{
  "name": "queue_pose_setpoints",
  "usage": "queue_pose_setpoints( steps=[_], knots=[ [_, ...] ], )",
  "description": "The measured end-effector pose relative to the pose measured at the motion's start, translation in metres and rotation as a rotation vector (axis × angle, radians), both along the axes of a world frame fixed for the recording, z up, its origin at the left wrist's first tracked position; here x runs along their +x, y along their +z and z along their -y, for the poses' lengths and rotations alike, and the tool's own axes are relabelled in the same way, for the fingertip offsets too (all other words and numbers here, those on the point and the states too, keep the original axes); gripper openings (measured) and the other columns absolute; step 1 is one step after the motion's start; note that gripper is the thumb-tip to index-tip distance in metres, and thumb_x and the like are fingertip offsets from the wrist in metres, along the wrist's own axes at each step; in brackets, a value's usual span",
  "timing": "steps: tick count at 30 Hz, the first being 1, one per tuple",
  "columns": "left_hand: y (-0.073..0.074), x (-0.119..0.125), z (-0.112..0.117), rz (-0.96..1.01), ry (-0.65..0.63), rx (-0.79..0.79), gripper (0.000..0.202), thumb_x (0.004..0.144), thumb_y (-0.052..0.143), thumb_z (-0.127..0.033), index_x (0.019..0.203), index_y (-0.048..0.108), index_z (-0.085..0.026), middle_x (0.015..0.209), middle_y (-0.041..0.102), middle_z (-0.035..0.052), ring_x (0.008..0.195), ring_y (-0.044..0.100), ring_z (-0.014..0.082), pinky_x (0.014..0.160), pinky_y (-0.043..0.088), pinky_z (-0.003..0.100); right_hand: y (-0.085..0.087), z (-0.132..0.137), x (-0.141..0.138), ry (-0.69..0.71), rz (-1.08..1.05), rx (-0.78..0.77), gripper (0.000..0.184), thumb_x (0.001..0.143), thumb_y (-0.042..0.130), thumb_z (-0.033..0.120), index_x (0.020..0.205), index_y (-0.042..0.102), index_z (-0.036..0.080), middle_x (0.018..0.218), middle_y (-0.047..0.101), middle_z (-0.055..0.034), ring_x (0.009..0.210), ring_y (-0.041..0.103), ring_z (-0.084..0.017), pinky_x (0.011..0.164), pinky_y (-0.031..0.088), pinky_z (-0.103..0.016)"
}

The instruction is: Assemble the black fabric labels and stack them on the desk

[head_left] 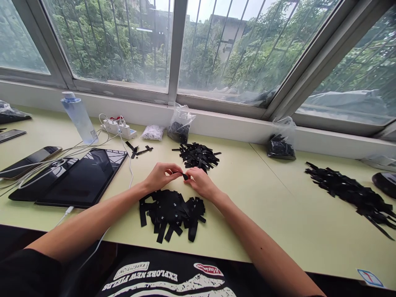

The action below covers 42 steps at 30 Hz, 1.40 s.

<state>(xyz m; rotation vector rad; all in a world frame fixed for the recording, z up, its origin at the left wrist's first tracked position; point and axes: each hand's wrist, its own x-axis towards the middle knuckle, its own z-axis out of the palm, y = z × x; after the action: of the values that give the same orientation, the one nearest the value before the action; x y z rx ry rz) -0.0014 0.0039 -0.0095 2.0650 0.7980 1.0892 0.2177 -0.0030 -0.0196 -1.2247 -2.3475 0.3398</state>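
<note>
Between my two hands is a short black fabric strip [185, 176]. My left hand [161, 175] pinches its left end with thumb and forefinger. The right end is gripped by my right hand [199, 180], whose fingers partly cover it. Just below the hands lies a pile of black strips [168, 208], some bearing small white letter marks. Behind the hands sits a second heap of black strips [199, 156].
On the left are a tablet [89, 177], a phone [34, 161], tangled white cables, a power strip [123, 130] and a water bottle [78, 117]. Bags of black pieces [180, 128] stand by the window. Another black strip pile [349, 192] lies at right.
</note>
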Motion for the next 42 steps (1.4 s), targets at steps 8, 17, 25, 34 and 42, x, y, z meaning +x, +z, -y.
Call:
queue_pose_setpoints(
  steps=[8, 17, 25, 34, 42],
  knots=[
    [0.0, 0.0, 0.002, -0.059, -0.013, 0.119, 0.017, 0.093, 0.063, -0.029, 0.097, 0.076, -0.02, 0.093, 0.077, 0.0034, 0.079, 0.069, 0.0157, 0.075, 0.058, 0.029, 0.002, 0.002, 0.0, 0.014, 0.074, 0.021, 0.019, 0.087, 0.053, 0.002, 0.082, 0.057, 0.019, 0.089, 0.064, -0.0042, 0.082, 0.054, -0.018, 0.075, 0.038, -0.031],
    [0.003, -0.004, -0.002, -0.223, -0.125, 0.418, 0.022, 0.098, 0.056, -0.027, 0.1, 0.078, -0.025, 0.095, 0.075, 0.008, 0.093, 0.066, 0.0209, 0.085, 0.055, 0.036, 0.004, 0.009, -0.001, -0.019, 0.064, 0.025, 0.016, 0.093, 0.05, 0.012, 0.08, 0.052, 0.02, 0.084, 0.062, -0.0045, 0.075, 0.05, -0.018, 0.073, 0.038, -0.033],
    [0.003, -0.003, 0.002, -0.19, -0.092, 0.391, 0.018, 0.094, 0.062, -0.024, 0.107, 0.075, -0.024, 0.093, 0.075, 0.0071, 0.09, 0.068, 0.019, 0.082, 0.055, 0.033, 0.012, 0.007, -0.002, -0.019, -0.45, -0.28, 0.023, 0.093, 0.058, 0.038, 0.082, 0.061, 0.019, 0.077, 0.061, 0.0001, 0.07, 0.052, -0.015, 0.065, 0.042, -0.028],
    [0.003, -0.003, 0.002, -0.198, -0.069, 0.362, 0.018, 0.093, 0.064, -0.021, 0.109, 0.072, -0.023, 0.092, 0.075, 0.0054, 0.088, 0.069, 0.0174, 0.079, 0.055, 0.03, 0.015, 0.01, -0.005, 0.021, -0.526, -0.357, 0.033, 0.089, 0.064, 0.051, 0.089, 0.07, 0.018, 0.083, 0.068, -0.0023, 0.074, 0.057, -0.016, 0.067, 0.045, -0.029],
    [0.001, -0.005, -0.001, -0.246, -0.029, 0.385, 0.016, 0.091, 0.066, -0.022, 0.107, 0.073, -0.023, 0.09, 0.074, 0.004, 0.085, 0.069, 0.0169, 0.076, 0.054, 0.028, 0.013, 0.011, -0.007, 0.039, -0.552, -0.39, 0.035, 0.088, 0.065, 0.053, 0.089, 0.071, 0.019, 0.082, 0.066, -0.0014, 0.073, 0.056, -0.016, 0.066, 0.043, -0.028]
  ],
)
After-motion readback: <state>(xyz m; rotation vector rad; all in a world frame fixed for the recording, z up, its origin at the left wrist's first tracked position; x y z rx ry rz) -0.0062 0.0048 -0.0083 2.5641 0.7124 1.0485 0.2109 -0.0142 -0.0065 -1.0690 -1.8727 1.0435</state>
